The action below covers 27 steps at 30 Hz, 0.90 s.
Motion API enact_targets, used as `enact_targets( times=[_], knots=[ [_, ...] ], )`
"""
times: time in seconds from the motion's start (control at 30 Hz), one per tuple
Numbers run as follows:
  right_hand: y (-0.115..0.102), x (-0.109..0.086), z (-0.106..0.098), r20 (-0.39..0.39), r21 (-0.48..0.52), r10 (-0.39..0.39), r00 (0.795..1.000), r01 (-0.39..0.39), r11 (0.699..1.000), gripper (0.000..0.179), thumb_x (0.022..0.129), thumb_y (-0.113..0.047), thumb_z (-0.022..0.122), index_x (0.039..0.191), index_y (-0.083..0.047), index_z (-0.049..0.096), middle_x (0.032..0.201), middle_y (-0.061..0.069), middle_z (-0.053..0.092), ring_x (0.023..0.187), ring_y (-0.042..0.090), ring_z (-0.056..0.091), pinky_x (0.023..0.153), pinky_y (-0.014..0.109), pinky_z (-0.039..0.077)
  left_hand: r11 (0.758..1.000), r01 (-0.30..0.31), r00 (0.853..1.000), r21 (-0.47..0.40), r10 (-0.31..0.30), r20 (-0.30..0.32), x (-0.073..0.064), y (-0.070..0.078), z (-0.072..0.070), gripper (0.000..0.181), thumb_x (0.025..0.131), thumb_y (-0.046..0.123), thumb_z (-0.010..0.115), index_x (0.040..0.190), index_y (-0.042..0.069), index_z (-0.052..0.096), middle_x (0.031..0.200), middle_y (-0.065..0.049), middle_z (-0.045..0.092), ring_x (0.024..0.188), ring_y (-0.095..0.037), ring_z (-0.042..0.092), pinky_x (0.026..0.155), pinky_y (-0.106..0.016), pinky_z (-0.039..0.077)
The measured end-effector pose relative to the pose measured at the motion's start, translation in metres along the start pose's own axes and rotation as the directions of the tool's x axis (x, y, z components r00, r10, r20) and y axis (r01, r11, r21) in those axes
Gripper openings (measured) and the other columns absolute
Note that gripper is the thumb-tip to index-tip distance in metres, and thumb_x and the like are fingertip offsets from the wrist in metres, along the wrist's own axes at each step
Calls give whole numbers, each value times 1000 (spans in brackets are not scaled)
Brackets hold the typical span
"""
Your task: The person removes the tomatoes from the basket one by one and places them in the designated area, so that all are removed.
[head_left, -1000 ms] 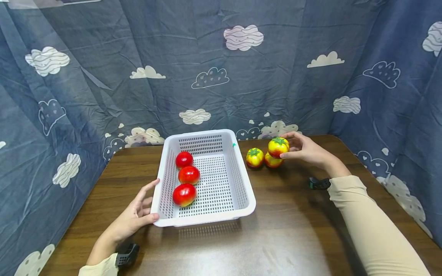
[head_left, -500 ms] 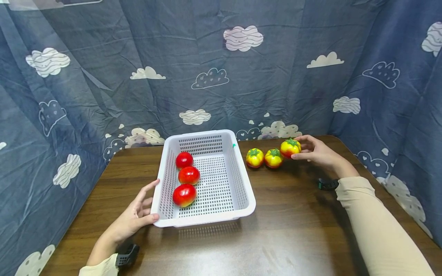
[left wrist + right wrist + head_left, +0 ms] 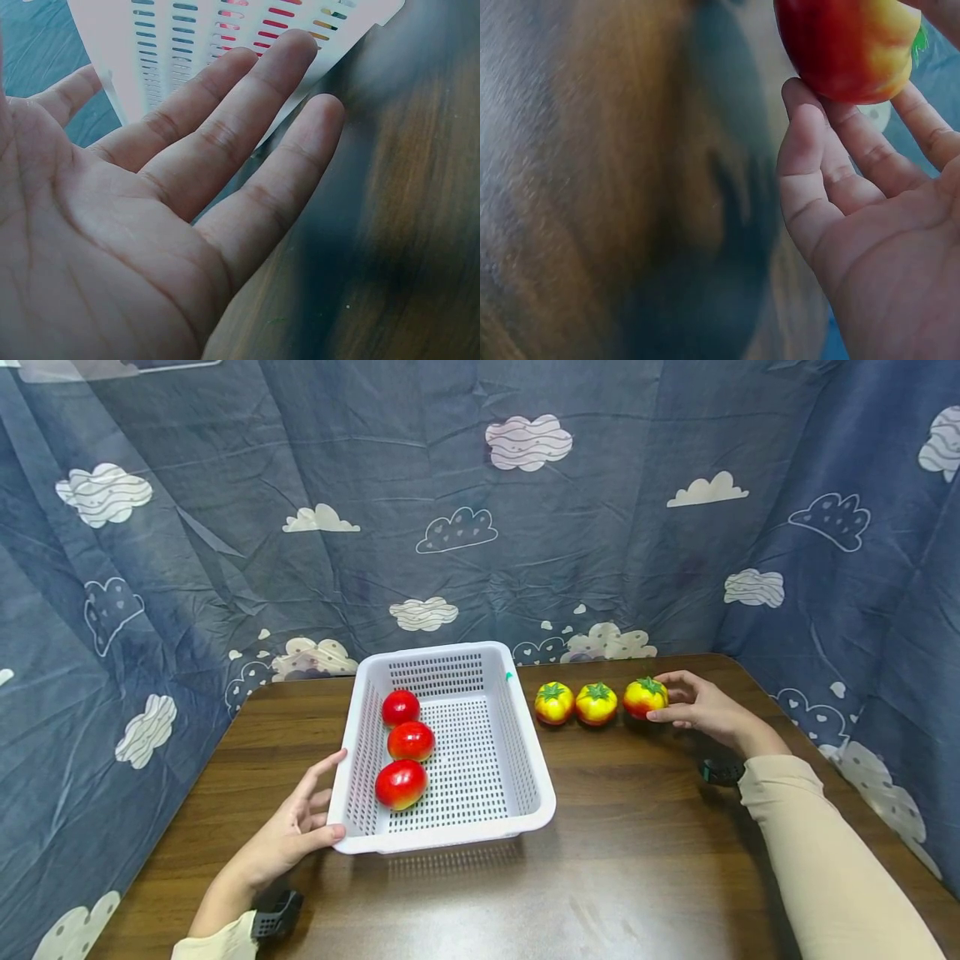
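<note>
My right hand (image 3: 708, 712) pinches a yellow-and-red tomato (image 3: 643, 699) with a green leafy top, thumb at the near side and fingers behind. In the right wrist view the tomato's red-yellow underside (image 3: 847, 49) shows above the fingertips. Just left of it sit two like tomatoes, one in the middle (image 3: 596, 704) and one nearest the basket (image 3: 553, 703). My left hand (image 3: 288, 827) touches the left wall of a white perforated basket (image 3: 442, 839), thumb at the near corner. Its fingers (image 3: 225, 135) lie nearly straight against the wall in the left wrist view.
Three glossy red fruits (image 3: 410, 741) lie in a line along the basket's left side. Everything stands on a brown wooden table (image 3: 622, 860). A blue cloud-print cloth (image 3: 450, 568) hangs behind the table and at both sides.
My right hand has carried the tomato from above the middle one rightward and down to the right end of the row. The left hand and the basket have stayed put.
</note>
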State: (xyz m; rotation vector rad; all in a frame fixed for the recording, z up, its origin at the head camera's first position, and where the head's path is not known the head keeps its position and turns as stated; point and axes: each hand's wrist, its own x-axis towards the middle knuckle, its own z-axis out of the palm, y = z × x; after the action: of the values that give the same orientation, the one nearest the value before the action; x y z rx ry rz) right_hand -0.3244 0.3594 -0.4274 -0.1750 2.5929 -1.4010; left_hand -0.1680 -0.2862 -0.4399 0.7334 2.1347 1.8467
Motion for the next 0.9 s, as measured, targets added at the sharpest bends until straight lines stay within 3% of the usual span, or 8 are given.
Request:
enact_targets(
  times=[0.33,0.6,0.77,0.9],
  knots=[
    [12,-2,1,27,14,24,999,-24,1000,82,100,-28,77,162,-2,30,156,33,46,109,8,61,89,26,61,1000,-6,1000,-5,6,0,0,1,0,90,101,1,67,171,24,16,146,-35,51,111,-24,77,88,-35,65],
    [13,-1,7,47,44,35,998,-37,998,85,97,-28,80,162,-4,30,156,30,45,124,22,59,92,21,59,1000,-3,1000,10,3,0,0,1,0,90,101,2,67,172,23,15,147,-45,45,110,-23,77,87,-35,65],
    [14,-1,10,47,-4,29,998,-29,1000,85,98,-33,79,163,-6,31,157,30,47,140,38,52,106,31,51,1000,9,1000,11,-9,0,0,-1,-1,90,101,3,67,172,19,13,148,-49,40,111,-23,77,88,-35,65],
    [17,-1,12,44,-3,32,999,-32,999,86,98,-32,80,163,-6,30,157,30,49,140,38,50,108,33,47,1000,20,1000,10,-20,-2,0,-1,-2,91,102,4,68,172,19,12,150,-50,39,111,-23,77,88,-36,65]
  ],
)
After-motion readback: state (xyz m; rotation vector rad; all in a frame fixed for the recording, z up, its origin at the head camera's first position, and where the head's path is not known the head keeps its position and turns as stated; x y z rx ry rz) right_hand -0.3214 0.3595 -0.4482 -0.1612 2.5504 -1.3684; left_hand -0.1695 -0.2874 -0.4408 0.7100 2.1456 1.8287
